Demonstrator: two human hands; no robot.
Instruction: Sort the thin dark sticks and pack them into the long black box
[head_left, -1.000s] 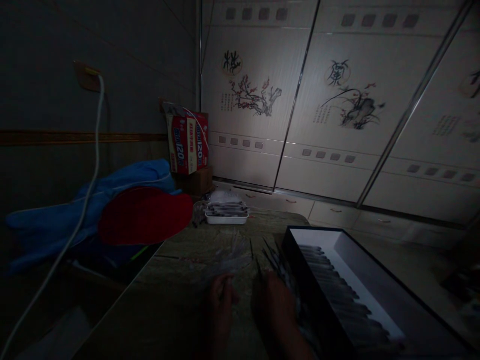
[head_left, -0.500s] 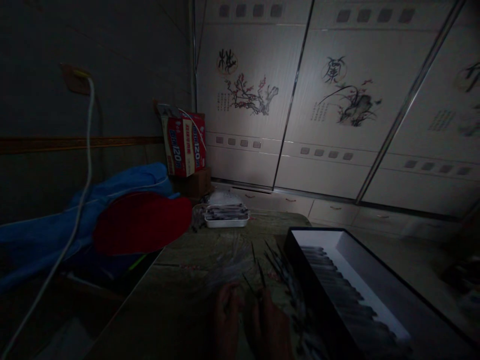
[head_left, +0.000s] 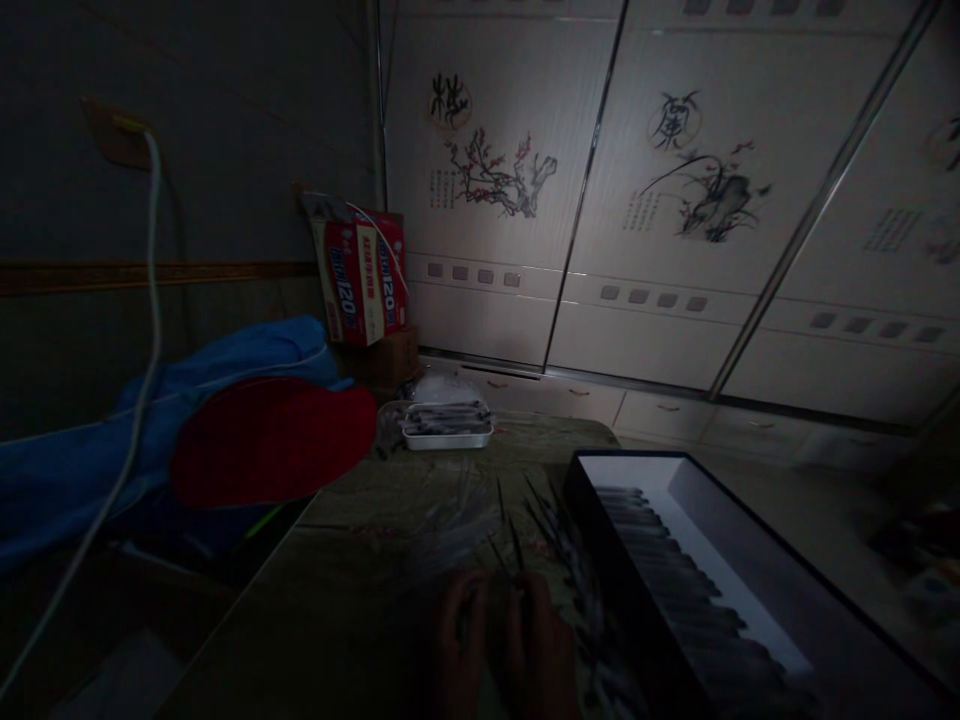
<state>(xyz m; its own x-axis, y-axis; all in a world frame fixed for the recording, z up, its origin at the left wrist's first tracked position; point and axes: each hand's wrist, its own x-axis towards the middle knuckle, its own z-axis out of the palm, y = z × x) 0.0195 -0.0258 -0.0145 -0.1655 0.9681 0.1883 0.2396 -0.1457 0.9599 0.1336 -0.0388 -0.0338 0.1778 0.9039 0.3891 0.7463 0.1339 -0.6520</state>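
At the bottom of the dim view, my left hand (head_left: 461, 625) has its fingers curled closed, and darkness hides what is in them. Close beside it, my right hand (head_left: 538, 635) is closed on a thin dark pen-like stick (head_left: 496, 550) that points up and away between the two hands. Another dark pointed stick (head_left: 516, 545) lies just beyond my right fingertips. A loose pile of similar thin pieces (head_left: 570, 555) lies to the right, along the box. Clear plastic pieces (head_left: 450, 525), too dim to name, lie ahead of my left hand.
A black-rimmed long box (head_left: 757, 530) with a row of dark pen-like pieces stands at right. At the table's far end sits a white tray (head_left: 450, 441) of thin sticks. Left are a red round item (head_left: 274, 440), blue cloth (head_left: 232, 360) and a white cable (head_left: 154, 290).
My hands have come closer together, with the left moving toward the right. The thin stick between them has shifted slightly right. The whole view has shifted a little.
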